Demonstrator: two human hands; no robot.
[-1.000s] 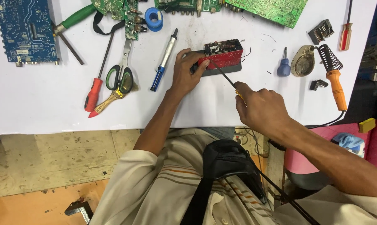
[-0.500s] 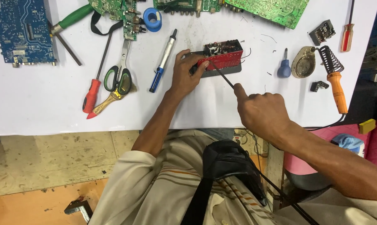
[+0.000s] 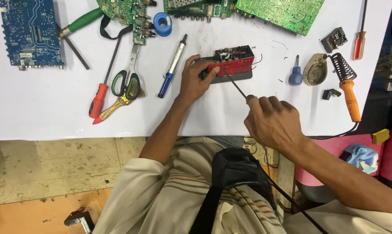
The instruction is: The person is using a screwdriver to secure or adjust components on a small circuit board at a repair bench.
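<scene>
The left hand (image 3: 195,80) stays clamped on the red circuit board (image 3: 231,63) near the table's (image 3: 40,108) far edge, while the right hand (image 3: 272,121), gripping a thin probe (image 3: 235,83), has pulled back slightly, its tip still touching the board.

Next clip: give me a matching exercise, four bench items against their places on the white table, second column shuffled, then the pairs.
Things:
1. red circuit board
2. scissors
3. blue circuit board
4. orange-handled soldering iron

Places:
A. far left end of the table
B. right side, beside a round tin
C. under the left hand's fingertips
D. between a red-handled screwdriver and a blue desoldering pump

Pairs: 1-C, 2-D, 3-A, 4-B
</scene>
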